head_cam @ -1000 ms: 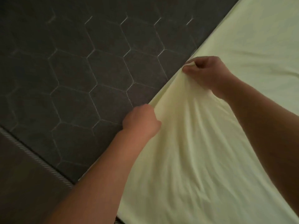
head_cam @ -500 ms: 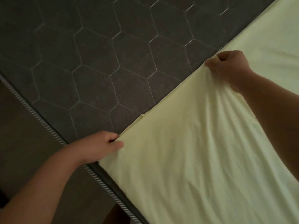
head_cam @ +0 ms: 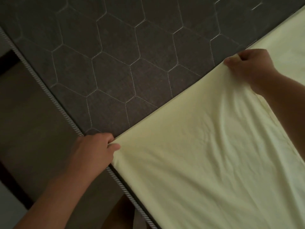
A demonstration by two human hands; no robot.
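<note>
A pale yellow sheet [head_cam: 206,154] covers the right and lower part of a dark grey mattress [head_cam: 123,63] quilted in hexagons. My left hand [head_cam: 94,152] pinches the sheet's edge at the mattress's near side, right over the striped piping. My right hand [head_cam: 249,66] grips the same edge farther up and to the right, fingers curled round bunched cloth. Between the two hands the edge runs taut and straight, and the cloth below it is lightly wrinkled.
Striped piping [head_cam: 41,83] marks the mattress's side edge, running diagonally from upper left to lower middle. Beyond it the mattress's dark side [head_cam: 36,129] drops away to the left. A light floor patch [head_cam: 9,204] shows at the lower left corner.
My left hand has slid along the sheet's edge down and left to the mattress's side piping. The right hand kept its grip, and the edge between them has pulled straight.
</note>
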